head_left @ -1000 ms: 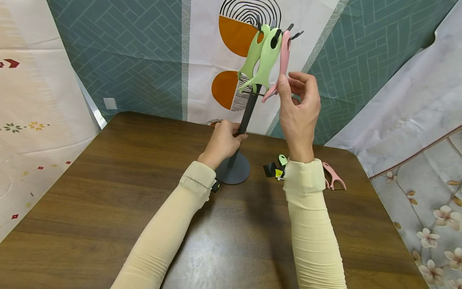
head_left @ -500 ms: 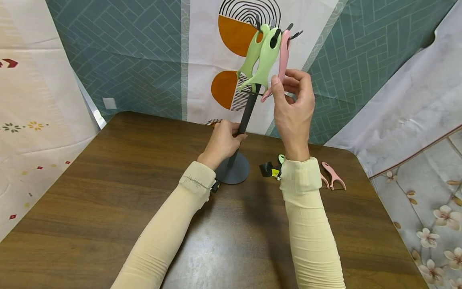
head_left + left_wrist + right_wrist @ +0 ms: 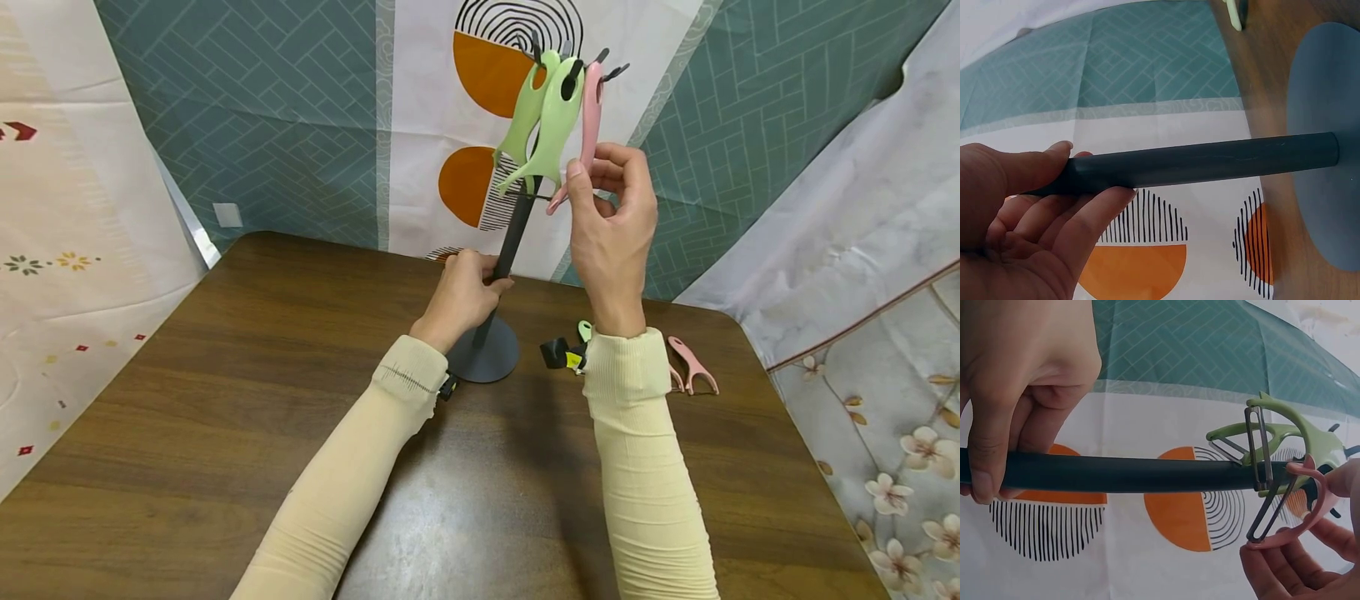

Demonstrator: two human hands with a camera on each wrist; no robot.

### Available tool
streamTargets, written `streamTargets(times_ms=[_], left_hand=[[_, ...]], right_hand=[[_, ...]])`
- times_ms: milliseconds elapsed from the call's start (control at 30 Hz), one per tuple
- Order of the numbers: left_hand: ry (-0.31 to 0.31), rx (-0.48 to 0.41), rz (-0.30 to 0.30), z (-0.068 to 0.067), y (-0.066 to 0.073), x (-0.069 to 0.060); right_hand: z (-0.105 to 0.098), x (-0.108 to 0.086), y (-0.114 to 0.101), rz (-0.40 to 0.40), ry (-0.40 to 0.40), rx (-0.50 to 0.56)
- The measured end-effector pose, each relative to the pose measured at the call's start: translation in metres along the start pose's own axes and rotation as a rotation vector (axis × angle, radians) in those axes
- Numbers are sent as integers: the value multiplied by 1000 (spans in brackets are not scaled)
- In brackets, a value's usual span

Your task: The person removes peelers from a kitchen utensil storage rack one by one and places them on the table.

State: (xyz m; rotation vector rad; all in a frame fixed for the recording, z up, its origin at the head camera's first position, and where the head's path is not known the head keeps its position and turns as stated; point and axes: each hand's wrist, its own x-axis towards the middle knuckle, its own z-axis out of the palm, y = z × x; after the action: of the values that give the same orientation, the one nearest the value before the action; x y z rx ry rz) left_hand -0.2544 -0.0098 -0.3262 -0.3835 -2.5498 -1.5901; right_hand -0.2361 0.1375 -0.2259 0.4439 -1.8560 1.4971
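Note:
A dark stand with a round base [image 3: 486, 354] rises at a tilt from the table's back. My left hand [image 3: 463, 293] grips its pole [image 3: 1210, 164] partway up. Two green peelers [image 3: 558, 125] hang by the holes in their handles from black hooks at the top. Beside them a pink peeler [image 3: 592, 108] hangs on a hook. My right hand [image 3: 617, 217] pinches its lower part between thumb and fingers. In the right wrist view the pink peeler's head [image 3: 1310, 528] and metal blade face the pole, beside the green peelers' blades [image 3: 1259, 447].
Pink peelers [image 3: 693, 367] and a green peeler [image 3: 585, 331] lie on the brown table [image 3: 225, 400], right of the base, partly hidden by my right sleeve. A black strap piece with a yellow label [image 3: 555, 352] shows at that cuff. Patterned cloth [image 3: 262, 125] hangs behind.
My right hand has moved slightly left with the pink peeler's lower end, then a little back right. The near green peeler has shifted slightly. My left hand stays on the pole.

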Motion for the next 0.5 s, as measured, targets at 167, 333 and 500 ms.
streamTargets(times_ms=[167, 333, 500], left_hand=[[-3, 0, -4, 1, 0, 0], [-2, -3, -3, 1, 0, 0], [-2, 5, -5, -1, 0, -1]], right_hand=[[0, 1, -1, -8, 5, 7], [0, 3, -1, 12, 13, 24], [-1, 5, -2, 9, 28, 30]])
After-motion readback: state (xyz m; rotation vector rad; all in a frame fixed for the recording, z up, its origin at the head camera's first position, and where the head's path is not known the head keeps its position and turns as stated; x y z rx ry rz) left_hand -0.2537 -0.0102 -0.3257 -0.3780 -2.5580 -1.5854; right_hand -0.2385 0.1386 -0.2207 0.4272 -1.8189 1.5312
